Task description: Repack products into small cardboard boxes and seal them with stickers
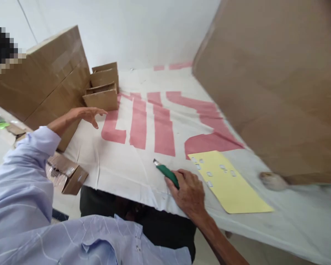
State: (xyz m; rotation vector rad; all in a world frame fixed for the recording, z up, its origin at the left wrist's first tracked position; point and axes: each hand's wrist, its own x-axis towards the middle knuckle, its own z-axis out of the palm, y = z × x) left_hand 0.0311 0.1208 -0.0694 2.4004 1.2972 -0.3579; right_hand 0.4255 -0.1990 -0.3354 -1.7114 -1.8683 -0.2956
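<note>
A green utility knife [168, 174] is gripped in my right hand [188, 191], its metal tip pointing up and to the left over the white cloth. Just right of that hand lies a yellow sheet [237, 189] with several small whitish pieces on it. My left hand [92, 115] reaches out with its fingers apart and nothing in them. Close ahead of it stands a small open cardboard box [102, 99], with a similar small box [106, 75] behind. From this view I cannot tell whether the left fingers touch the near box.
Large cardboard boxes stand at the left [44, 77] and the right [278, 84] of the table. White cloth with red printed shapes [164, 129] covers the tabletop. A roll of tape [273, 181] sits by the right box. Another small box [67, 175] is below the left edge.
</note>
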